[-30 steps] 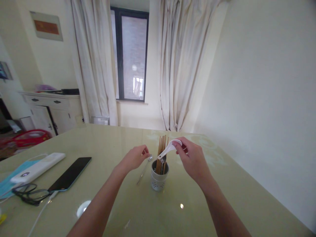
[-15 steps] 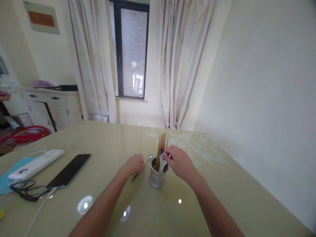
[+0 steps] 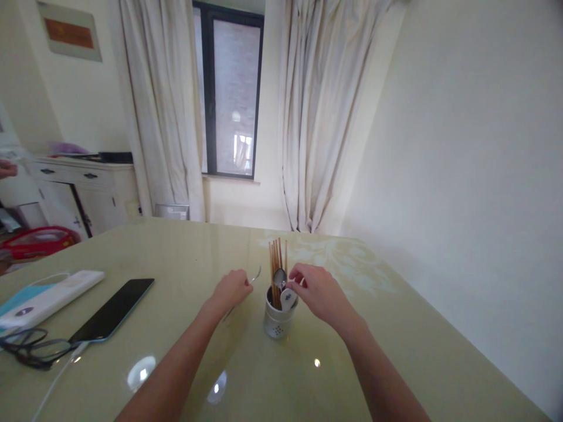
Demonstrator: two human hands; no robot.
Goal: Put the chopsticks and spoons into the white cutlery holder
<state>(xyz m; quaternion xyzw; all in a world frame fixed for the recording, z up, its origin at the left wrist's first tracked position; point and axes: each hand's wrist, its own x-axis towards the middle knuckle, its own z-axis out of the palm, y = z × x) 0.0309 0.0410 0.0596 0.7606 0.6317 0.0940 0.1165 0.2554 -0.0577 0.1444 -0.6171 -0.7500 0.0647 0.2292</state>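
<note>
A light grey utensil holder (image 3: 277, 325) with small holes stands on the table. Several wooden chopsticks (image 3: 274, 258), a metal spoon (image 3: 280, 278) and a white ceramic spoon (image 3: 288, 299) with a blue mark stand in it, bowls up. My right hand (image 3: 314, 288) is at the ceramic spoon's upper edge. Its thumb and forefinger are curved with a gap between them; whether they touch the spoon is hard to tell. Left of the holder, my left hand (image 3: 233, 287) is closed round a thin metal spoon (image 3: 257, 274), its bowl seen nearly edge-on and its handle slanting down to the left.
To the left lie a black phone (image 3: 115, 310) with a white cable, a white power bank (image 3: 55, 299), folded eyeglasses (image 3: 37, 347) and something blue. The glossy table (image 3: 352, 363) meets a wall on the right. Part of another person's hand (image 3: 6, 169) shows at the far left.
The ceramic spoon has sunk lower in the holder and its marked face now shows. My left hand has turned its spoon and drawn a little away from the holder. The view has shifted slightly.
</note>
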